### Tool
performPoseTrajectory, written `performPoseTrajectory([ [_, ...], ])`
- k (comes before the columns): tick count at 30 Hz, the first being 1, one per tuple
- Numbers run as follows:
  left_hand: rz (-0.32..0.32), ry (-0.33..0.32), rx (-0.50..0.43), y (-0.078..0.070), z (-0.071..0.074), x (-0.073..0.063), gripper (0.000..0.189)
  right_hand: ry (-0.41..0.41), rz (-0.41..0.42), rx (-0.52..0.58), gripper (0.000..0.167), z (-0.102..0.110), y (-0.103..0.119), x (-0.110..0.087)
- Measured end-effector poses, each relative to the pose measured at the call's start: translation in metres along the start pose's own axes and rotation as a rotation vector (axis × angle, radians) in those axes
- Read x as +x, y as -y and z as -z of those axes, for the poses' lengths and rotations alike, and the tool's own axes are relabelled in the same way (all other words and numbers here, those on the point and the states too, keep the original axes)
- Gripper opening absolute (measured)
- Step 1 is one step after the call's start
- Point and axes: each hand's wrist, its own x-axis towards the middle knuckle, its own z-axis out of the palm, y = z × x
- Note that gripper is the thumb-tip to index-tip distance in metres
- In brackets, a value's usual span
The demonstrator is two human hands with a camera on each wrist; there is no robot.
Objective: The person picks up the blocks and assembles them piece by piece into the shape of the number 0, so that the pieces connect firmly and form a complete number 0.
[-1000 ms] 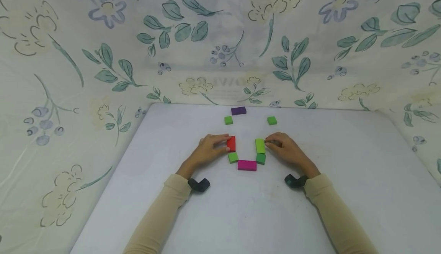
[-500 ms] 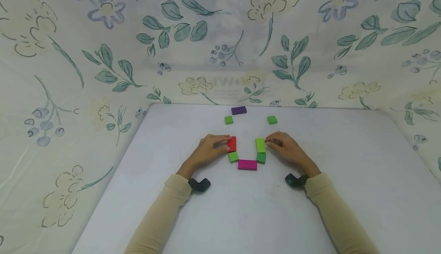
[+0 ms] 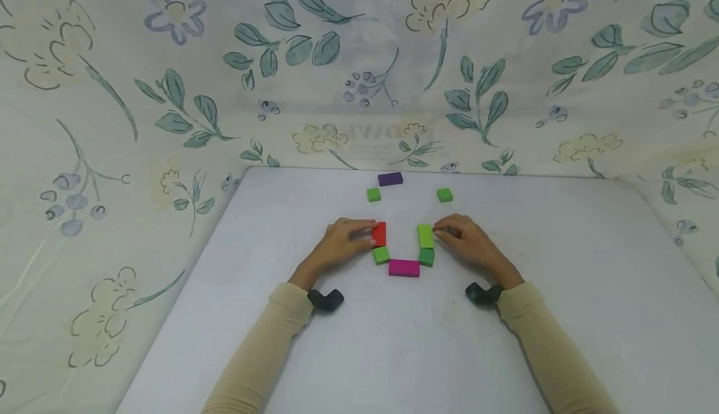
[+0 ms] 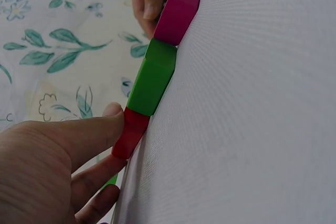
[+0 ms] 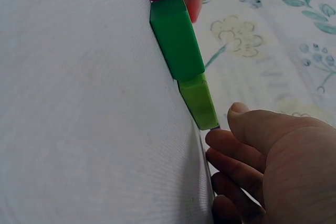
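My left hand (image 3: 344, 242) pinches a red block (image 3: 380, 234) lying on the white table, its thumb at the near part and a finger at the far end. A light green block (image 3: 381, 255) touches the red one's near end. Across from it, my right hand (image 3: 465, 239) rests beside a lime block (image 3: 425, 236), fingers loosely bent; in the right wrist view its thumb stands apart from the lime block (image 5: 199, 103). A dark green block (image 3: 426, 257) adjoins the lime one. A magenta block (image 3: 404, 268) lies crosswise at the near side, between the two columns.
Farther back on the white table (image 3: 393, 345) lie a purple block (image 3: 390, 179), a small green block (image 3: 374, 195) and another small green block (image 3: 445, 195). A floral cloth (image 3: 359, 45) rises behind the table's far edge. Each wrist wears a dark device.
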Motion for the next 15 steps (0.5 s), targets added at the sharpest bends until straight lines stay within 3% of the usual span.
performPoseTrajectory([
  [5, 0.029, 0.009, -0.011, 0.0004, -0.0004, 0.0005, 0.048, 0.002, 0.009, 0.007, 0.022, -0.0002, -0.0005, -0.0008],
  [15, 0.006, 0.009, 0.012, 0.0003, -0.0002, 0.0005, 0.048, -0.001, 0.016, -0.002, 0.023, -0.0002, -0.0001, -0.0005],
])
